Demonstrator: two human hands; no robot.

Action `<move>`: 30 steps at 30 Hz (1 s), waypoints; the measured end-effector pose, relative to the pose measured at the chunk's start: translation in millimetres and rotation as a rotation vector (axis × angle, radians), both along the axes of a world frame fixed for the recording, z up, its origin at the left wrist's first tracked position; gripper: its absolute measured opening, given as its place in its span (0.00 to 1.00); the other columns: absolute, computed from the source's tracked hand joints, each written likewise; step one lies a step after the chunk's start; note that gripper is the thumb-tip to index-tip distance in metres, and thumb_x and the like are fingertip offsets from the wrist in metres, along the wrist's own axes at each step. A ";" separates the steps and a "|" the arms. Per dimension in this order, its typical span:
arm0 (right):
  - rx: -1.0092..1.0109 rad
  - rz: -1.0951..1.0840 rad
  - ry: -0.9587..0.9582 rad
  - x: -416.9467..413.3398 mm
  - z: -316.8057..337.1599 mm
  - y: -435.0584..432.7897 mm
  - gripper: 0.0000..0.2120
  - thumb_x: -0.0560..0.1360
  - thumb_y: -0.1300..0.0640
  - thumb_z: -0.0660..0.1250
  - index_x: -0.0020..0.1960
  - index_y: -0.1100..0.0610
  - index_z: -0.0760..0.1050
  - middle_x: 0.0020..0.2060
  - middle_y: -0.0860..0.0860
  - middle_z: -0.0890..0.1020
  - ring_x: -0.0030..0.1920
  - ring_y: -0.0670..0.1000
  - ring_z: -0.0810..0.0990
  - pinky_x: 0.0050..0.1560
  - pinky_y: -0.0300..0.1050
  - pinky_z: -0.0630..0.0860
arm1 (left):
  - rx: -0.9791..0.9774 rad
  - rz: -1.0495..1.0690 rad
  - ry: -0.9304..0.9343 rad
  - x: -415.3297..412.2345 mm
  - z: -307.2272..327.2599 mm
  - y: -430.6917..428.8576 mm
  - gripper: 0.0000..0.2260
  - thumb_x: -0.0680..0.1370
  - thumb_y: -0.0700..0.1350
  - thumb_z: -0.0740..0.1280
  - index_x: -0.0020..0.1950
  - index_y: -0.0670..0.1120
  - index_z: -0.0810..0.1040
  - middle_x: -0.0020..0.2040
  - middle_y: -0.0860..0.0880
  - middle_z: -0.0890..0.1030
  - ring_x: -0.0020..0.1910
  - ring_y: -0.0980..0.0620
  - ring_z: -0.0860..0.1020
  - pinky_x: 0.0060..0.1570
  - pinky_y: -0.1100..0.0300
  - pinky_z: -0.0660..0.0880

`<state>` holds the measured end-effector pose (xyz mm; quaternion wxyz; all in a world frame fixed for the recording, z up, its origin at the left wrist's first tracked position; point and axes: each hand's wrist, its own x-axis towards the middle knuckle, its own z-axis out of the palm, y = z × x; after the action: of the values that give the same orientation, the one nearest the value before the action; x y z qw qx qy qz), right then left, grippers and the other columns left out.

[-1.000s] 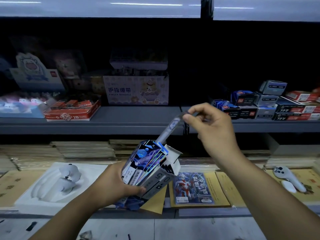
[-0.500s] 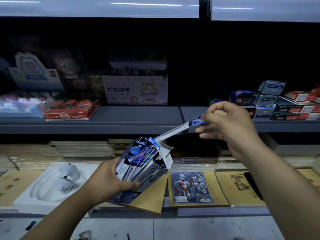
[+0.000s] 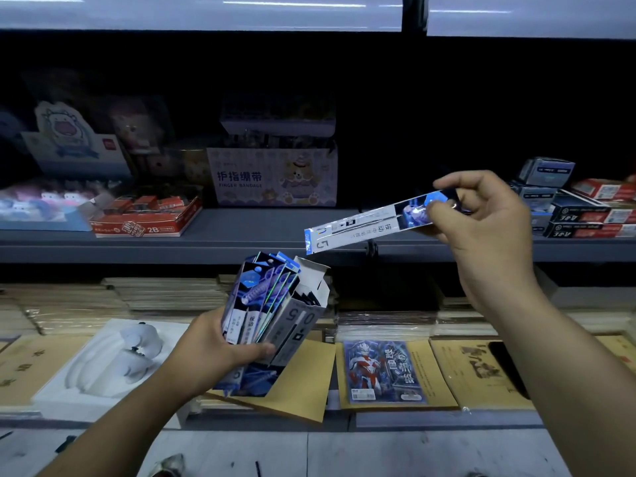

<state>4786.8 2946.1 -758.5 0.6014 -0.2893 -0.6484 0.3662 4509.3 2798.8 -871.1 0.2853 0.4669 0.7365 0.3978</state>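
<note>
**Refill pack held just above its open carton**

Grey shelf (image 3: pixel 241 235) runs across the far side. It carries a "Finger Bandage" display box (image 3: pixel 275 177) at the middle, a red 2B box (image 3: pixel 148 218) to the left and stacked small dark boxes (image 3: pixel 578 208) to the right. Nearer and lower lie rows of kraft-covered books (image 3: pixel 478 373), with a blue card-backed paper pack (image 3: pixel 385 371) resting on them.

Over these books, left of centre, the left hand (image 3: pixel 213 349) wraps fingers and thumb round the lower half of an open carton (image 3: pixel 296 325). It tilts with its mouth up and to the right, and matching packs fan out of it.

The right hand (image 3: pixel 481 215) pinches the right end of one long, narrow refill pack (image 3: pixel 364 225) between thumb and fingertips. The pack slopes down to the left in front of the shelf edge, its low end just above the carton's raised flap and not touching it.
</note>
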 end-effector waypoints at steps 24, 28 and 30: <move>0.230 -0.006 -0.473 -20.0 -25.3 -14.4 0.13 0.76 0.63 0.72 0.57 0.52 0.76 0.38 0.48 0.79 0.37 0.48 0.79 0.40 0.46 0.76 | 0.025 -0.029 -0.080 10.7 4.8 -1.1 0.18 0.66 0.44 0.83 0.53 0.49 0.81 0.45 0.53 0.88 0.44 0.53 0.87 0.48 0.51 0.84; 0.171 0.099 -0.598 -32.5 -37.4 -23.6 0.12 0.76 0.55 0.75 0.54 0.46 0.74 0.38 0.46 0.81 0.33 0.48 0.77 0.36 0.47 0.76 | 0.025 -0.070 -0.094 16.8 6.2 -0.7 0.19 0.66 0.44 0.82 0.54 0.50 0.81 0.47 0.52 0.88 0.45 0.52 0.87 0.48 0.52 0.84; 0.182 0.143 -0.716 -37.0 -43.9 -28.4 0.11 0.77 0.52 0.73 0.54 0.44 0.73 0.38 0.45 0.80 0.32 0.47 0.75 0.37 0.50 0.77 | 0.038 -0.067 -0.098 18.5 7.4 -0.3 0.20 0.66 0.44 0.83 0.55 0.50 0.81 0.47 0.53 0.88 0.45 0.52 0.87 0.47 0.54 0.84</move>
<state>4749.8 2917.8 -802.4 0.3327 -0.2984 -0.8661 0.2241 4527.8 2798.5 -863.8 0.3252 0.4768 0.6978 0.4242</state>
